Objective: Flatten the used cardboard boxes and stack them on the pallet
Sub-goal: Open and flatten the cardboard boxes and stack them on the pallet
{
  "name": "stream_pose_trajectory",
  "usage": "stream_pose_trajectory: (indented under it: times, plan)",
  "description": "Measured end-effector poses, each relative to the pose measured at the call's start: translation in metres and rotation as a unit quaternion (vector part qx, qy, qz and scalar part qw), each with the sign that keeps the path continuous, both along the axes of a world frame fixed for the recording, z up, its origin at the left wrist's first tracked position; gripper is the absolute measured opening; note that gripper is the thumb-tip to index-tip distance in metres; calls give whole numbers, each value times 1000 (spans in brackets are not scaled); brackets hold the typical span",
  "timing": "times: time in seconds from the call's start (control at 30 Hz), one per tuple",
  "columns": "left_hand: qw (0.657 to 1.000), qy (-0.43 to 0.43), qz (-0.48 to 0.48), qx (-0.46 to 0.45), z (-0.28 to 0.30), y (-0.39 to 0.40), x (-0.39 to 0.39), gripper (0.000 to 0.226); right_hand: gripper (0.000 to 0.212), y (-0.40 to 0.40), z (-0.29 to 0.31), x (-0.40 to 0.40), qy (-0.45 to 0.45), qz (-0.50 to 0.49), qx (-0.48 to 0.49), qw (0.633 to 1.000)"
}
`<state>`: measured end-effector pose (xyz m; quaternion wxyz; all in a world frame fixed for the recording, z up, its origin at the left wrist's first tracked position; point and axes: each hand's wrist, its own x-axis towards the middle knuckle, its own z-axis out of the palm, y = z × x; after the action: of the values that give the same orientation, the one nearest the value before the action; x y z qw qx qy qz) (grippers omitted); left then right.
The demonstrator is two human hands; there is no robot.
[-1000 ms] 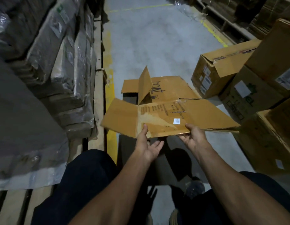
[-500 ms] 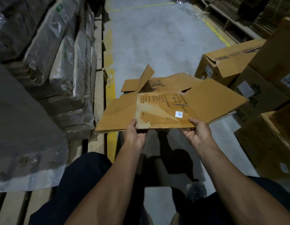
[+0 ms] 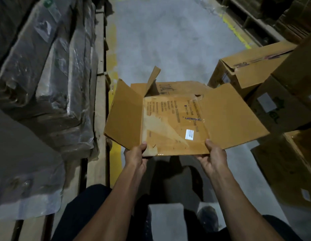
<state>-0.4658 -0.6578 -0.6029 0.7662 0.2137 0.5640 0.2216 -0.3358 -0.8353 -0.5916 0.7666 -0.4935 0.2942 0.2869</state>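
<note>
Above the grey concrete floor point(image 3: 168, 40), between the pallet point(image 3: 99, 94) of plastic-wrapped stacks on the left and the brown boxes point(image 3: 255, 66) on the right, an opened cardboard box point(image 3: 177, 119) is held out in front of the person. The left hand point(image 3: 136, 157) and right hand point(image 3: 213, 157) each pinch its near edge, thumbs on top. Its centre panel bears a small white barcode label point(image 3: 189, 134) and dark printed lines too blurred to read.
</note>
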Motion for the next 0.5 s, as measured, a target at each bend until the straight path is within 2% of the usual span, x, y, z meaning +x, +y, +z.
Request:
stream_pose_trajectory:
  times: [0.13,0.27,0.5]
  plan:
    - [999,42,12,-22,31,3,12,37,40,6,33,12,1,-8,-67,998]
    - [998,53,15,-34,85,7,17,38,45,12,93,20,24,-15,-88,996]
    - [996,81,13,-46,231,22,11,37,46,22,232,11,62,-17,-96,993]
